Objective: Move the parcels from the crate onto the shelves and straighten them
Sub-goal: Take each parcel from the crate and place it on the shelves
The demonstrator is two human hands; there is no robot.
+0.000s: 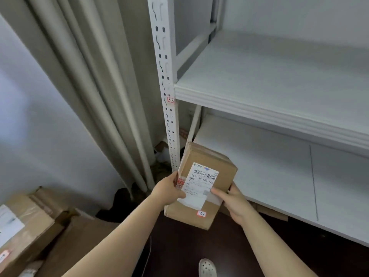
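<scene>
Left hand point(167, 189) and right hand point(233, 200) curled round opposite edges of parcel point(207, 156), label uppermost, likely for squaring onto lower shelf point(259, 166).

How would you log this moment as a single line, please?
parcel: label up, far end at lower shelf corner | left hand: grips parcel | right hand: grips parcel
</scene>
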